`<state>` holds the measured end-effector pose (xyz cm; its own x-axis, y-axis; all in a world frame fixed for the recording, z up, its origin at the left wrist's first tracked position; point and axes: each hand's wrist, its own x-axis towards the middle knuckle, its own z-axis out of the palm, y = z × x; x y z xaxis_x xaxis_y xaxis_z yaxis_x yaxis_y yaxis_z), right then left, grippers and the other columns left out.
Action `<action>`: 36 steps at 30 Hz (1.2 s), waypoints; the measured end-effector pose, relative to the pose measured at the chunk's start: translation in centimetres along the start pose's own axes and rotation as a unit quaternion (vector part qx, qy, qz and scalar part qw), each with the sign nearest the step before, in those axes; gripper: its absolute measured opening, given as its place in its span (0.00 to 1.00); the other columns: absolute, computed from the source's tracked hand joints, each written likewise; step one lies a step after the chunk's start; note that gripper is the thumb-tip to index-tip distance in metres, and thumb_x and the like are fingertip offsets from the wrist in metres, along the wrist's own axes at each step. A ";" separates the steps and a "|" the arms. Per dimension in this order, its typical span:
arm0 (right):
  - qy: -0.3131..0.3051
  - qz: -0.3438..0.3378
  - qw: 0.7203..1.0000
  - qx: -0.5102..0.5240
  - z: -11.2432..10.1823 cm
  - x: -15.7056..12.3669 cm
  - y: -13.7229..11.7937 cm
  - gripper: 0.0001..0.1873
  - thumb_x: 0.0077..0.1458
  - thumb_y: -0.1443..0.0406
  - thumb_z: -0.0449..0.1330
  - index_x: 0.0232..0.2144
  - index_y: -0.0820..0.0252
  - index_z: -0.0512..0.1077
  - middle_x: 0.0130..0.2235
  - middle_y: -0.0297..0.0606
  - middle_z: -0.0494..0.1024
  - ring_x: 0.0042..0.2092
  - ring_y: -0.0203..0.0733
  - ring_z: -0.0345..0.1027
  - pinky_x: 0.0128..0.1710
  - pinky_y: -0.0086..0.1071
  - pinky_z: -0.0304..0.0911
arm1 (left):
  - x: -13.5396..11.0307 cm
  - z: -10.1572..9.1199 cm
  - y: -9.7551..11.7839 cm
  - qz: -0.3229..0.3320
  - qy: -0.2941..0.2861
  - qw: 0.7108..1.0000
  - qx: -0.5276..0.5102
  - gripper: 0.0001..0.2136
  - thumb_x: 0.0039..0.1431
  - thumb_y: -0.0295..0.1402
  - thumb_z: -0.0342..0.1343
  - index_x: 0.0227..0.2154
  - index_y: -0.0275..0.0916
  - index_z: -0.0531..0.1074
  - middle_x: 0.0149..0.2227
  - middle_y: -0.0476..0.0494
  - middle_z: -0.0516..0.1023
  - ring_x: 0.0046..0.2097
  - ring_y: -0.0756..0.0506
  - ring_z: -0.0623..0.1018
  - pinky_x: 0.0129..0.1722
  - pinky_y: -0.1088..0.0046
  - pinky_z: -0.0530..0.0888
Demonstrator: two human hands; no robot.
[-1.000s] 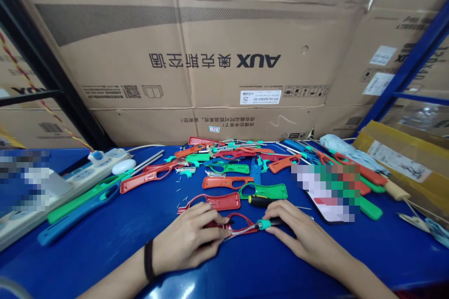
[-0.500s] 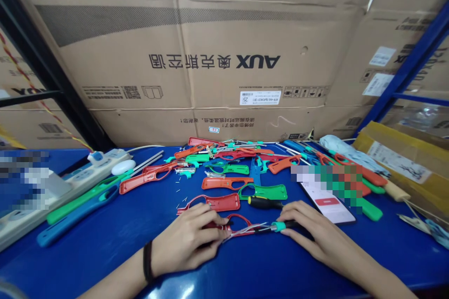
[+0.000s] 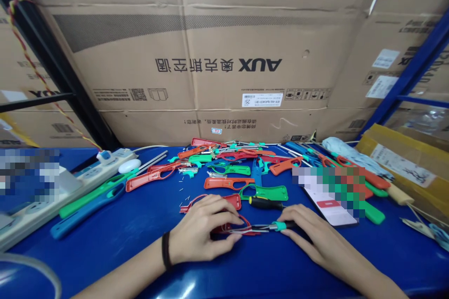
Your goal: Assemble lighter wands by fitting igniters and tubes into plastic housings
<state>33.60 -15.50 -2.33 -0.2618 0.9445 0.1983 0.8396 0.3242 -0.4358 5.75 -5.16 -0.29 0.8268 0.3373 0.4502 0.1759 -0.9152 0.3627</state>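
Observation:
At the table's front, my left hand [image 3: 206, 229] curls over a red lighter casing half [image 3: 248, 220], thumb and fingers at its wires. Thin pale wires [image 3: 242, 231] run from there toward the right. My right hand [image 3: 308, 233] grips the lighter's metal tube with a teal collar [image 3: 280, 226]; a black part shows under the fingers. Just behind lies a black and yellow screwdriver [image 3: 264, 202]. Another red casing half [image 3: 231, 201] rests beyond my left hand, with a green casing half [image 3: 266, 192] to its right. What sits inside the held casing is mostly hidden by my fingers.
Several coloured casing halves and metal tubes are heaped at the back, near an orange casing [image 3: 224, 182]. A phone [image 3: 333, 210] lies at right, beside whole lighters. A power strip [image 3: 87, 175] runs along the left; a cardboard box [image 3: 403, 159] stands right.
My left hand has shifted slightly right along the casing, and its fingers are a little wider apart. The wires now lie flatter. My right hand keeps its hold; the view has moved slightly.

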 end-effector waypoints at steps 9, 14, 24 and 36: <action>-0.008 0.011 1.000 -0.006 -0.3 0.0 -0.7 0.07 0.62 0.64 0.53 0.42 0.53 0.68 0.44 0.38 0.73 0.48 0.44 0.68 0.50 0.40 0.63 | 1.8 3.3 1.1 0.005 0.034 0.999 -0.004 0.07 0.63 0.30 0.52 0.38 0.41 0.76 0.35 0.45 0.76 0.36 0.48 0.74 0.38 0.72 0.71; 0.006 0.002 1.000 -0.009 0.0 -0.3 -0.4 0.07 0.61 0.64 0.54 0.42 0.53 0.68 0.44 0.39 0.73 0.48 0.44 0.67 0.49 0.39 0.63 | 1.3 3.9 0.9 0.011 0.027 1.000 -0.004 0.11 0.62 0.25 0.49 0.42 0.40 0.75 0.35 0.44 0.75 0.36 0.48 0.74 0.38 0.73 0.73; -0.007 -0.010 1.000 -0.012 0.1 -0.3 -0.2 0.07 0.63 0.65 0.52 0.43 0.53 0.67 0.44 0.39 0.72 0.49 0.44 0.66 0.49 0.39 0.62 | 1.2 4.3 0.8 -0.003 0.024 0.999 -0.043 0.12 0.61 0.23 0.49 0.44 0.38 0.73 0.39 0.42 0.73 0.39 0.48 0.73 0.40 0.73 0.74; 0.030 -0.031 0.999 -0.024 0.3 -0.3 -0.2 0.08 0.64 0.63 0.50 0.42 0.54 0.68 0.42 0.38 0.75 0.46 0.42 0.70 0.49 0.36 0.65 | 1.2 4.1 0.9 -0.004 0.009 0.999 -0.037 0.09 0.61 0.26 0.51 0.41 0.36 0.74 0.38 0.41 0.73 0.39 0.47 0.72 0.39 0.71 0.74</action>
<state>33.34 -15.81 -2.60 -0.2864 0.9174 0.2762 0.8451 0.3777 -0.3783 9.10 -6.51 -2.82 0.8158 0.3495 0.4609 0.1423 -0.8936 0.4257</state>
